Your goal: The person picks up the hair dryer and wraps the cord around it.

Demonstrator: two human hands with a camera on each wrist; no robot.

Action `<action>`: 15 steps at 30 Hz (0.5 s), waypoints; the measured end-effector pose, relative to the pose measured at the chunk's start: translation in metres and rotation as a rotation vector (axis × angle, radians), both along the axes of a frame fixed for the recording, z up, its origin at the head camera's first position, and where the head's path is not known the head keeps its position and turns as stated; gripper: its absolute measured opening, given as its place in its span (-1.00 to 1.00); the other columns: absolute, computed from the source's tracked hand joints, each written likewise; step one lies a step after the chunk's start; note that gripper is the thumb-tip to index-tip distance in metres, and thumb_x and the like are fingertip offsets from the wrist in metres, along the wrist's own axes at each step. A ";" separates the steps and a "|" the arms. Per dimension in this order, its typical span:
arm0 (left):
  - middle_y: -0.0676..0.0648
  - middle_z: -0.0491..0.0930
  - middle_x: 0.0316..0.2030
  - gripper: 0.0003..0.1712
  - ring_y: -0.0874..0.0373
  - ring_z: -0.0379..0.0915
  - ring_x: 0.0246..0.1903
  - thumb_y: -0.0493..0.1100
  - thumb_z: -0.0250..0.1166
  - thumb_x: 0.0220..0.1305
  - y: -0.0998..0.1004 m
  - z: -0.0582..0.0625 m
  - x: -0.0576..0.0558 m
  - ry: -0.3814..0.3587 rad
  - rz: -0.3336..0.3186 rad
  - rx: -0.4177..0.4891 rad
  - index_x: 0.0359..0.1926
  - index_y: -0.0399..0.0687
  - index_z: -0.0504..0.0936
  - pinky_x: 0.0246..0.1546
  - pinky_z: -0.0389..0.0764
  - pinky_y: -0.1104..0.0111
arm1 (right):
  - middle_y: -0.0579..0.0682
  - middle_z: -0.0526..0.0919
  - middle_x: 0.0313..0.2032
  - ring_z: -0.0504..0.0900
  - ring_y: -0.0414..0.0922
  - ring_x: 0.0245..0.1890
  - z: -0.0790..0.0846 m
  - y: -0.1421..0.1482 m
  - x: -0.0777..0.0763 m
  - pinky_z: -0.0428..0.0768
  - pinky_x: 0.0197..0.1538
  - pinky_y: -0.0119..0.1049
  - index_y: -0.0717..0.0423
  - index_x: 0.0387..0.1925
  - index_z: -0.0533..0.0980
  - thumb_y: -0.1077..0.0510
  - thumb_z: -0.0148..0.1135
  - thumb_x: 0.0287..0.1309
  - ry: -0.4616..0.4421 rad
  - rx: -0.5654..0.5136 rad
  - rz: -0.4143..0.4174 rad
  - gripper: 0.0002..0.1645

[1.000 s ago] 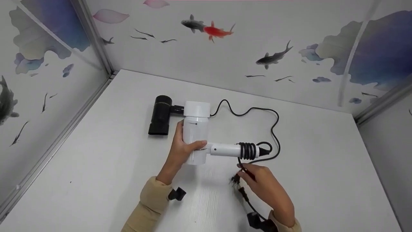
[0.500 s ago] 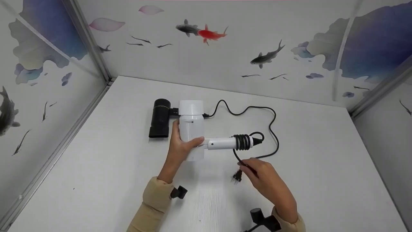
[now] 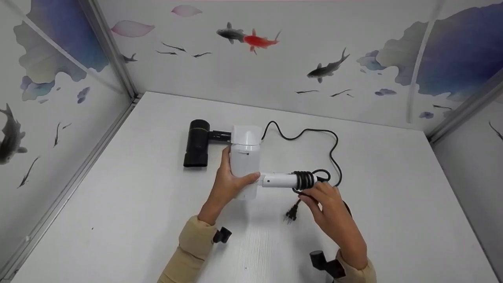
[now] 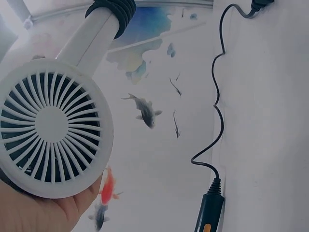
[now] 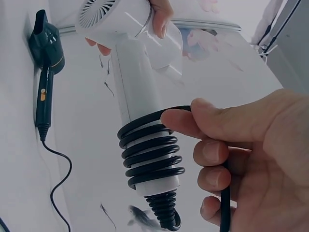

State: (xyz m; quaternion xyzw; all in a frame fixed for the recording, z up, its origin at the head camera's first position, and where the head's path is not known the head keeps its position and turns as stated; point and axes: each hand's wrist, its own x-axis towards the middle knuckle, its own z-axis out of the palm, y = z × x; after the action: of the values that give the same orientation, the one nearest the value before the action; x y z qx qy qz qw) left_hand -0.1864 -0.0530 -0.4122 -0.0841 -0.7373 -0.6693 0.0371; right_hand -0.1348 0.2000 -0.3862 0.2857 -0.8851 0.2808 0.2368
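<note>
Work in hand is judged to be winding the cord (image 5: 152,158) round the handle (image 5: 135,84) of the white dryer (image 3: 245,161). The dryer is held above the middle of the tabletop (image 3: 118,204), handle pointing toward the right edge. Left hand (image 3: 232,181): fingers curled round the barrel. Right hand (image 3: 329,202): thumb and forefinger pinch the cord beside the coils. The next move would call for a taut pass round the handle with the barrel kept steady.

Materials: hard, smooth white shell; round grille (image 4: 51,126) of radial slats; rubbery-looking black cord in side-by-side loops; ribbed sleeve (image 5: 163,208) at the handle's end. The black dryer (image 3: 196,143) lies toward the far left corner, its nozzle (image 3: 195,160) flattened. A plug (image 3: 291,214) shows near the right hand; which cord it ends cannot be told.
</note>
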 end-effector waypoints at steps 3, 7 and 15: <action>-0.14 0.45 0.01 0.08 0.02 0.47 -0.09 -0.05 0.44 -0.06 0.001 0.000 0.001 -0.022 -0.035 -0.018 0.37 0.06 -0.05 -0.14 0.55 0.16 | -0.18 0.41 -0.50 0.27 -0.30 -0.42 0.001 0.003 0.001 0.23 -0.25 -0.35 0.10 -0.40 0.60 0.35 0.35 -0.09 -0.017 -0.014 -0.003 -0.84; -0.14 0.45 0.00 0.07 0.00 0.48 -0.11 -0.06 0.44 -0.06 0.001 0.002 0.000 -0.032 -0.072 -0.028 0.38 0.09 -0.04 -0.16 0.56 0.15 | -0.22 0.37 -0.52 0.25 -0.35 -0.44 0.002 0.005 0.000 0.24 -0.29 -0.40 0.05 -0.42 0.60 0.33 0.38 -0.11 -0.043 -0.043 -0.021 -0.83; -0.17 0.47 -0.01 0.05 0.01 0.49 -0.14 -0.07 0.44 -0.06 -0.002 0.003 0.004 -0.031 -0.134 -0.075 0.36 0.07 -0.02 -0.19 0.57 0.17 | -0.20 0.45 -0.51 0.32 -0.36 -0.47 -0.003 0.010 -0.006 0.37 -0.44 -0.58 0.04 -0.43 0.60 0.30 0.47 -0.26 -0.052 -0.122 -0.053 -0.75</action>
State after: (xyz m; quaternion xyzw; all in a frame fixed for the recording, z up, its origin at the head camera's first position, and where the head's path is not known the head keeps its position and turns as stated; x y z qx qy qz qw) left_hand -0.1824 -0.0550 -0.4090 -0.1243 -0.7551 -0.6434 -0.0222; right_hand -0.1410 0.2100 -0.3896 0.2396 -0.8795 0.3353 0.2379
